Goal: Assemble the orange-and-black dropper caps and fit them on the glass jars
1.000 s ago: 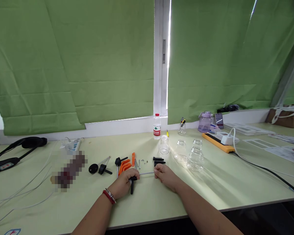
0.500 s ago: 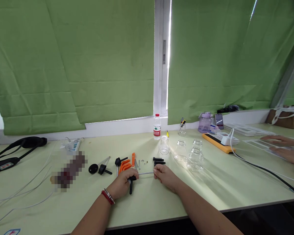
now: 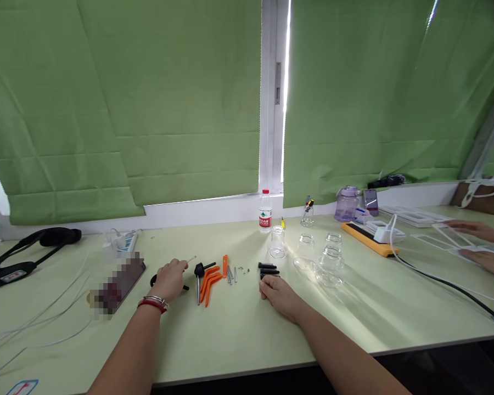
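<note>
On the left, my left hand (image 3: pixel 169 280) is closed over a group of black parts. A thin metal rod (image 3: pixel 192 258) sticks out past its fingers; its black handle is hidden under the hand. Black ends (image 3: pixel 185 287) of other parts show beside the palm. My right hand (image 3: pixel 282 297) rests on the table, fingers curled together, and anything in them is hidden. Black ridged pieces (image 3: pixel 268 269) lie just beyond its fingertips. Between the hands lie bent orange pieces (image 3: pixel 209 285), a black knob with a metal rod (image 3: pixel 198 270), a flat orange piece (image 3: pixel 225 265) and metal pins (image 3: pixel 230 274).
Upside-down clear glasses (image 3: pixel 277 244) stand beyond my right hand, near a water bottle (image 3: pixel 265 213). An orange-edged power strip (image 3: pixel 368 240) trails a cable to the right. Another person's hands (image 3: pixel 483 258) are at far right. A phone (image 3: pixel 134 276) lies left.
My left hand has moved left, away from my right hand, with the metal rod that both hands held. My right hand has let go of the rod's end and stays in place.
</note>
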The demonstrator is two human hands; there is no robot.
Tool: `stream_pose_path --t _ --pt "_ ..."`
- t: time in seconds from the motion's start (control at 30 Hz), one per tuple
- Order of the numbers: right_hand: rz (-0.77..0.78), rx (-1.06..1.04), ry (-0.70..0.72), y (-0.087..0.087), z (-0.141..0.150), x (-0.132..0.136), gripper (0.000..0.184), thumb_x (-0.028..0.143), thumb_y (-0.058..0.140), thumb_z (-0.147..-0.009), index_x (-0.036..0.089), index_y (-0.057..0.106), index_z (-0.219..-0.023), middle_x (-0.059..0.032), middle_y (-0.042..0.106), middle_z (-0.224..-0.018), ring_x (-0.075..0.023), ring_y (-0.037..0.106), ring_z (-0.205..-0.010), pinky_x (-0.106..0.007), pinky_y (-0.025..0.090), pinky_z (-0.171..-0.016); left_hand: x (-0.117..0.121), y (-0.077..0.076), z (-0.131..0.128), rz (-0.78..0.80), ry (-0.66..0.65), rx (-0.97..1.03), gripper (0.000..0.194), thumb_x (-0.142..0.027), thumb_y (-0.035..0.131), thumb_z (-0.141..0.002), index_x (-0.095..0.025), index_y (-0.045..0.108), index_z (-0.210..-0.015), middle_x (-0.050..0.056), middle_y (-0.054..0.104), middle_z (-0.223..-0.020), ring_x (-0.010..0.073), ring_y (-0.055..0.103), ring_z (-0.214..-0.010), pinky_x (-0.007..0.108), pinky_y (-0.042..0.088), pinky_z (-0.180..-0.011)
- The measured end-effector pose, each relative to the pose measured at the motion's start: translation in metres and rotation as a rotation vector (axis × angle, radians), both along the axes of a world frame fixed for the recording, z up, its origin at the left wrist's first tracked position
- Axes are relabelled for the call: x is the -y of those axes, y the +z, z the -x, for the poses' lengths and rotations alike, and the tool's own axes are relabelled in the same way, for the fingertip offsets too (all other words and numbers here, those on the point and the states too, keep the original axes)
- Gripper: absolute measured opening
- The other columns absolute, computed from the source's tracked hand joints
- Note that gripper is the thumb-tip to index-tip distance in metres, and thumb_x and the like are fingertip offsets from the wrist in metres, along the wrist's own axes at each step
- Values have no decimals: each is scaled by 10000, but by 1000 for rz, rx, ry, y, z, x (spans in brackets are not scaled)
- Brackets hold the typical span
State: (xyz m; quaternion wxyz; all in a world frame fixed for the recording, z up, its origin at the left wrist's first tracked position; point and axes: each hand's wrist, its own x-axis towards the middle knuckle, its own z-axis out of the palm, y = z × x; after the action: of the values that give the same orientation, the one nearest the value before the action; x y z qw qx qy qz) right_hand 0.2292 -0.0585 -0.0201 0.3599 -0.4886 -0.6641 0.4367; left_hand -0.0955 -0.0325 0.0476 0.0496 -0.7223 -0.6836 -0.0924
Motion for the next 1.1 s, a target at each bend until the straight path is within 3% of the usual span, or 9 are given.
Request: stream_pose_path --t 0.33,0.63,0.9,1.0,1.1 --pt "7 8 -10 5 1 4 316 443 430 -843 186 488 -668 9 510 -647 -102 369 -546 -233 300 -535 4 -7 -18 62 -11 -153 461 -45 422 -695 -179 582 -1106 148 574 -1088 295 513 -1053 420 374 -854" --pt "-17 27 -4 3 -1 2 327 455 432 -843 183 484 -669 9 513 -662 -104 380 -570 -235 306 -551 0 -3 -19 -7 65 -110 351 -93 361 -762 -132 582 -1032 160 610 -1048 280 570 -974 397 388 -807" --pt "-20 19 -4 0 0 1 316 450 437 -839 186 485 -671 9 524 -664 -105 395 -567 -234 319 -558 0 -14 -16 35 42 -73 299 -213 428 -780 -176 618 -1008 126 655 -1003 283 587 -965 437 337 -881" --pt "-33 31 -9 -3 0 0 298 431 437 -842 187 490 -679 6 538 -671 -107 410 -575 -237 334 -574 0 -10 -19 -22 -6 -58 340 -186 401 -794 -163 592 -1074 142 618 -1116 280 544 -1063 449 307 -933" --pt "-56 70 -22 -4 0 -1 264 395 451 -837 186 510 -688 1 543 -670 -112 429 -582 -241 347 -576 -2 -6 -25 -16 -124 -22 410 -159 375 -806 -196 524 -1185 120 556 -1251 251 477 -1174 496 190 -1033"
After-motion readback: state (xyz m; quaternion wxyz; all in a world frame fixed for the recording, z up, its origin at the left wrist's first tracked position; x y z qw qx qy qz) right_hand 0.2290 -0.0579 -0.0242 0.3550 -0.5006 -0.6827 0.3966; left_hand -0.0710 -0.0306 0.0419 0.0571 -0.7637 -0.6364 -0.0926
